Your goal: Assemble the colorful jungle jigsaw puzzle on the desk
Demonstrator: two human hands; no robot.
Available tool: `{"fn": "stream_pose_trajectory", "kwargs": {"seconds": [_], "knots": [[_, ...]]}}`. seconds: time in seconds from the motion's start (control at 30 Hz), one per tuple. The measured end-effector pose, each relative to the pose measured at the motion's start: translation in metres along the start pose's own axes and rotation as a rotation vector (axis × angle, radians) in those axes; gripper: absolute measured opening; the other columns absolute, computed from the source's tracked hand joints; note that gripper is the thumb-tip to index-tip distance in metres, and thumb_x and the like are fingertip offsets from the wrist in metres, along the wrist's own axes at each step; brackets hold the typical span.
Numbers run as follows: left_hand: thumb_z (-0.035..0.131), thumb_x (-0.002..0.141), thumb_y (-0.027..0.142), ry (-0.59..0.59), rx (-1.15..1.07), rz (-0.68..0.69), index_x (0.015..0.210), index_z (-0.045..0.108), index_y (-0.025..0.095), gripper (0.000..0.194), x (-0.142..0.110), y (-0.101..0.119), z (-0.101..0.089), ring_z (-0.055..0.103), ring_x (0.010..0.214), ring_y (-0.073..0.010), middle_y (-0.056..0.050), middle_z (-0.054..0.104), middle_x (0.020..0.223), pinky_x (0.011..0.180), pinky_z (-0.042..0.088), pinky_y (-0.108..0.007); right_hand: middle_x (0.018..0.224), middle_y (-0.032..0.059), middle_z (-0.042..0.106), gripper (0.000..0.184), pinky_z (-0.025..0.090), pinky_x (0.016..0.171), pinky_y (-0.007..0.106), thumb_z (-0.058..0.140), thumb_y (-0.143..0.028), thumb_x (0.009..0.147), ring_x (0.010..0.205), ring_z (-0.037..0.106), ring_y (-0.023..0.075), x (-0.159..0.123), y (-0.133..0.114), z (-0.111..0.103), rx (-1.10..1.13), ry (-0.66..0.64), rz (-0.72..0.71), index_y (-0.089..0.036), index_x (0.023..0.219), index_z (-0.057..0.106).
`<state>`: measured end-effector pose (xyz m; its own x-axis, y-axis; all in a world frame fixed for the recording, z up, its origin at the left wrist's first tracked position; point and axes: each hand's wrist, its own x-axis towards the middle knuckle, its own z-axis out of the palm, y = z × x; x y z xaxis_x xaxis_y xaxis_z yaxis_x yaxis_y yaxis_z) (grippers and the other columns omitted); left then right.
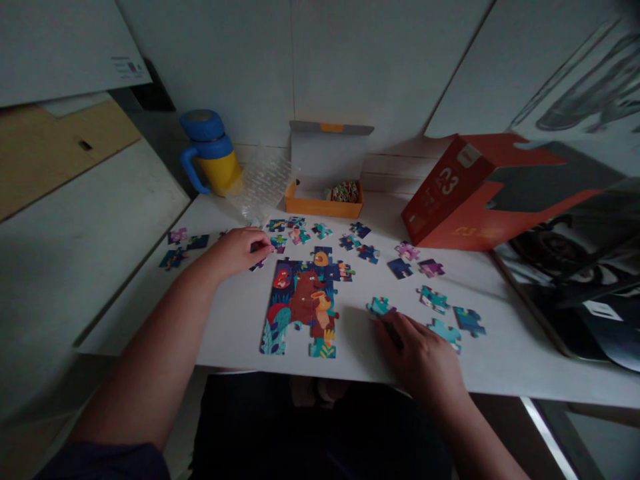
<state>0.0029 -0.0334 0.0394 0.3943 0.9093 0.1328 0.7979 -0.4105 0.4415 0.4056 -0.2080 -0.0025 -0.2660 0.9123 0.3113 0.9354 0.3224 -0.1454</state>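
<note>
A partly joined jigsaw puzzle with a brown bear and a smaller animal lies flat on the white table. My left hand rests to its upper left with curled fingers, beside loose pieces; whether anything is in them is hidden. To the right of the joined part, my right hand pinches the near edge of a teal puzzle piece, which lies at the table surface. Several loose pieces surround the hands, including a dark blue piece and a light teal piece.
At the back stands an open orange box with a patterned bundle inside. Crumpled clear plastic lies beside a blue-and-yellow jug. A red box stands at the right, near a dark framed object. White panels close off the back.
</note>
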Motion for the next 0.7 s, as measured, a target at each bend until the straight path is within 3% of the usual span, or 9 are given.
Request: {"fn": "stream_pose_trajectory", "kwargs": {"seconds": [0.23,0.57,0.7], "knots": [[0.063,0.097,0.051,0.14,-0.104,-0.117,0.091,0.074,0.019,0.034,-0.002,-0.005,-0.001,0.058,0.063,-0.0143,0.0,0.068,0.073,0.06,0.042,-0.025,0.082,0.0036,0.078,0.026,0.048,0.065,0.032,0.053,-0.035,0.113,0.068,0.074,0.0195,-0.001,0.002,0.0,0.094,0.059,-0.059,-0.022,0.098,0.07],[0.065,0.096,0.051,0.241,-0.007,-0.307,0.103,0.078,0.016,0.038,-0.004,-0.022,-0.017,0.065,0.074,-0.0131,-0.001,0.078,0.087,0.068,0.046,-0.022,0.079,0.0019,0.074,0.021,0.046,0.062,0.034,0.054,-0.027,0.111,0.063,0.071,0.0201,0.005,0.002,-0.002,0.159,0.063,-0.073,-0.022,0.097,0.069],[0.065,0.095,0.052,0.28,0.051,-0.348,0.102,0.078,0.018,0.038,-0.005,-0.031,-0.021,0.063,0.07,-0.0138,0.0,0.076,0.083,0.065,0.044,-0.023,0.079,0.0029,0.075,0.023,0.048,0.063,0.033,0.053,-0.027,0.111,0.064,0.072,0.02,0.002,0.001,-0.004,0.169,0.042,-0.065,-0.022,0.096,0.07]]}}
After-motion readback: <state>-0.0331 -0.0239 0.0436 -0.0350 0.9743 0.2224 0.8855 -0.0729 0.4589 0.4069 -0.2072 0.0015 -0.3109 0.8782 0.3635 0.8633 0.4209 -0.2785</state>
